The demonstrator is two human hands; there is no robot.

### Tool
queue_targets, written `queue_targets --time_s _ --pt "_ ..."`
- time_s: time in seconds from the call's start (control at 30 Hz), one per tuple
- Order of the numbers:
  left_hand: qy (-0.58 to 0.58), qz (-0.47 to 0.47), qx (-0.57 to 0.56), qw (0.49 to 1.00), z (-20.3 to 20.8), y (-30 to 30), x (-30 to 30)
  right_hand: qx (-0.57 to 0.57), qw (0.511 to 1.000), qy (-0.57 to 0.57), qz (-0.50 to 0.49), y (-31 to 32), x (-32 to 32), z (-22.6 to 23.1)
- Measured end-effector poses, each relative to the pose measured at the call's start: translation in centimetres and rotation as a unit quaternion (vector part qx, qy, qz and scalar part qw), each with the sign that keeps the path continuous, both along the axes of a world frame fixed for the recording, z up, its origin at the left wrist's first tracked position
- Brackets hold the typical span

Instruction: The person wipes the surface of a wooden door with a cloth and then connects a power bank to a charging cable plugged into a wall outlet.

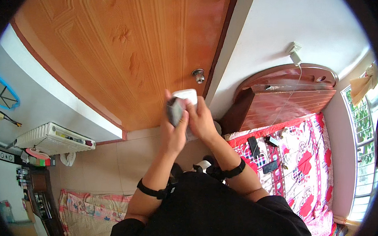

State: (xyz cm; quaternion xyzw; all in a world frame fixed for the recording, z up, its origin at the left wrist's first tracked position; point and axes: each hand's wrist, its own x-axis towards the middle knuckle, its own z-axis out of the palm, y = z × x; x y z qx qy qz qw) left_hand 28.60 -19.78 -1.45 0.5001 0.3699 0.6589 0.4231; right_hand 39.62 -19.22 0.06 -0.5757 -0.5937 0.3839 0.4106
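Both my hands are raised close together in front of the wooden door, below its round knob (198, 75). My left hand (173, 136) is closed round a dark, flat, block-like object (172, 111) with a greyish face. Fingers of my right hand (203, 121) are closed on a white flat object with rounded corners (186, 93), which sits right against the dark one. Motion blur and the overlapping fingers hide what kind of things these are, and whether they are joined.
The brown door (159, 42) is closed. A bed with a red-and-white patterned sheet (301, 155) stands at the right, with dark phones (270, 166) on it. A white charger (295, 58) with a cable is plugged into the wall. A white radiator-like unit (36, 140) stands left.
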Motion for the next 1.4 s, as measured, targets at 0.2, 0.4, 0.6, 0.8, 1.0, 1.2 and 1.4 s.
queue_targets --time_s 0.2,0.4,0.6,0.8,1.0,1.2,1.4 --pt "-0.092 -0.012 -0.076 0.993 1.3 3.0 -3.5 -0.018 0.997 0.047 0.064 -1.3 -0.7 -3.1" --pt "-0.125 -0.086 -0.151 0.977 -1.6 1.1 -1.5 -0.002 0.96 0.278 -0.026 1.5 0.7 -3.2" --pt "0.038 -0.128 -0.148 0.98 -1.1 0.1 -1.4 0.022 0.956 0.282 -0.08 2.8 1.7 -1.6" --pt "0.076 -0.115 -0.178 0.974 -2.5 0.9 -2.2 0.056 0.938 0.329 0.093 2.4 2.0 -2.5" --pt "0.086 -0.021 -0.198 0.976 -2.3 0.7 -1.6 -0.081 0.815 0.549 0.169 1.3 1.3 -0.7" --pt "0.333 0.139 0.035 0.932 -2.6 1.5 -0.7 -0.031 0.865 0.474 0.165 0.5 0.3 -1.7" --pt "0.019 -0.044 -0.07 0.996 -2.8 3.0 -2.2 0.052 0.912 0.357 0.196 -1.1 -1.3 -2.9"
